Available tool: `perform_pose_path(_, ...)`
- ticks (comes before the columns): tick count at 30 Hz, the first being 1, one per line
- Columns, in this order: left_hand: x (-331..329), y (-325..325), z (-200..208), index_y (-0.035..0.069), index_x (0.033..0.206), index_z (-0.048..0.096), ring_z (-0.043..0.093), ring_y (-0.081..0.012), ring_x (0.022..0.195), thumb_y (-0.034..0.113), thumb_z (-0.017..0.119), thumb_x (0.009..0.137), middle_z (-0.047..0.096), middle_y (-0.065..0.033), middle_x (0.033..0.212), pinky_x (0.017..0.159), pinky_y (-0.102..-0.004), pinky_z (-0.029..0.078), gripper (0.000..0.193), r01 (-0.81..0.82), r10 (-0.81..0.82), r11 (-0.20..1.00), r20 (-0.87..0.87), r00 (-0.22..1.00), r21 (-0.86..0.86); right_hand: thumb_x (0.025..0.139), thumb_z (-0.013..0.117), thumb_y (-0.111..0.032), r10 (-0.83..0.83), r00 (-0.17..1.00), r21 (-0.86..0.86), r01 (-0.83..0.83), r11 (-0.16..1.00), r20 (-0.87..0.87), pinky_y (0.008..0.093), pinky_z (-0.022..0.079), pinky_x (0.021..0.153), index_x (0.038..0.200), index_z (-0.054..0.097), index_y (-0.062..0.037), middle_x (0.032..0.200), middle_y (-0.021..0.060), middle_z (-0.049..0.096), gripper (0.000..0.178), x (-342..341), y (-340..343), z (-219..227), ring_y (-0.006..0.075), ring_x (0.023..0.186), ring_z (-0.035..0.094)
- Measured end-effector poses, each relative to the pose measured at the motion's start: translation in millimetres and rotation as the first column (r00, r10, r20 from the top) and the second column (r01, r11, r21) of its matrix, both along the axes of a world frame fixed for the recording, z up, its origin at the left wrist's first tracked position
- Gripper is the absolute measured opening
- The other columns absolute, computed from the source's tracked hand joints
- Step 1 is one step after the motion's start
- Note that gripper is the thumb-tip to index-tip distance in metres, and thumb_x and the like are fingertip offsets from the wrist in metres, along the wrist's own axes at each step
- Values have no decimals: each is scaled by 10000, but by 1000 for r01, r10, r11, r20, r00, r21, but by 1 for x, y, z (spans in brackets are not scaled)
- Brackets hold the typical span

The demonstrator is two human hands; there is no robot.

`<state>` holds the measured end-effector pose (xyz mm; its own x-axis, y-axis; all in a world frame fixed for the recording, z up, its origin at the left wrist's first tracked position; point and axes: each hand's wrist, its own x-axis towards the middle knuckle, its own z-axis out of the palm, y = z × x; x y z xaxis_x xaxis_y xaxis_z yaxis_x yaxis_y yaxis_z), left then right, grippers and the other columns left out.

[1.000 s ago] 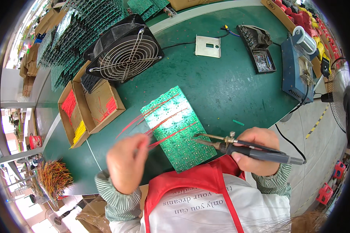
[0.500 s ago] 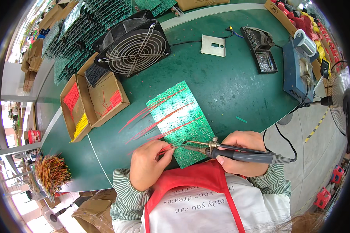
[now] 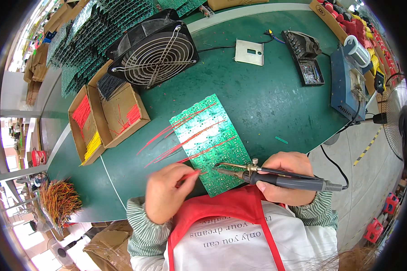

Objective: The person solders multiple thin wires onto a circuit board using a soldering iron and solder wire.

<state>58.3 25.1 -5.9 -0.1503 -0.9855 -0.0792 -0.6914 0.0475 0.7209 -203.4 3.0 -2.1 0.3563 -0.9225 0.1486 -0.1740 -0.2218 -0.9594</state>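
A green circuit board panel (image 3: 226,156) lies tilted on the table before me, its near edge by my apron. Rows of red wires (image 3: 184,143) lie across it and stick out past its left edge. My left hand (image 3: 169,187) is closed in a pinch on red wire, whose tip points at the board's lower left part. My right hand (image 3: 287,176) grips a soldering iron (image 3: 285,181) with a thin metal feed tube fixed along its top. The iron's tip hovers at or just over the board, slightly right of the wire end; contact cannot be made out.
Cardboard trays (image 3: 107,145) of red, yellow and dark wires stand left, beside a black fan (image 3: 156,52). Behind are stacked circuit boards (image 3: 99,34). To the right are a black stand (image 3: 303,56), a metal plate (image 3: 249,52) and a blue soldering unit (image 3: 346,86) with a solder spool.
My left hand has drawn back slightly to the left with the red wire. The soldering iron has shifted a little to the right in my right hand.
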Motion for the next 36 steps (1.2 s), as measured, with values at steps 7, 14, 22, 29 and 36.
perform_pose_path(7, 2, -5, 27, 24, 803, 646, 604, -285, 680, 72, 683, 756, 612, -110, 762, 607, -353, 487, 77, -150, 211, 958, 249, 945, -243, 663, 723, -54, -31, 999, 1, 32, 1000, -36, 247, 422, 456, 744, 590, -9, 615, 49, 609, 162, -11, 5, 3, 123, 484, 571)
perform_pose_path(14, -28, -5, -4, 5, 800, 632, 548, -188, 594, 53, 682, 759, 573, -94, 728, 536, -281, 435, 81, 63, -63, 997, 1, 998, -43, 668, 722, -64, -57, 996, -19, 56, 998, -63, 245, 434, 471, 746, 594, -20, 658, 50, 626, 156, -15, 6, 3, 127, 513, 585)
perform_pose_path(22, -30, -9, -10, 7, 783, 628, 510, -181, 551, 59, 692, 756, 559, -81, 703, 504, -287, 403, 87, 71, -71, 997, -15, 997, -21, 679, 715, -55, -25, 999, 19, 25, 999, -44, 246, 443, 473, 753, 585, -11, 642, 59, 631, 156, -14, 2, 0, 121, 514, 595)
perform_pose_path(29, -30, -8, -7, 8, 781, 631, 534, -177, 572, 55, 691, 757, 570, -81, 716, 519, -281, 423, 80, 76, -76, 996, 7, 997, -39, 679, 714, -52, -42, 998, -20, 41, 999, -48, 245, 448, 476, 757, 585, -10, 639, 59, 633, 157, -18, 2, 3, 121, 517, 603)
perform_pose_path(36, 3, -17, 18, 19, 814, 640, 600, -262, 655, 70, 672, 776, 597, -111, 759, 582, -342, 477, 71, -195, 321, 917, 352, 879, -349, 670, 716, -52, -67, 996, -11, 67, 998, -64, 242, 442, 473, 761, 588, -10, 642, 60, 630, 162, -25, 6, 4, 130, 511, 599)
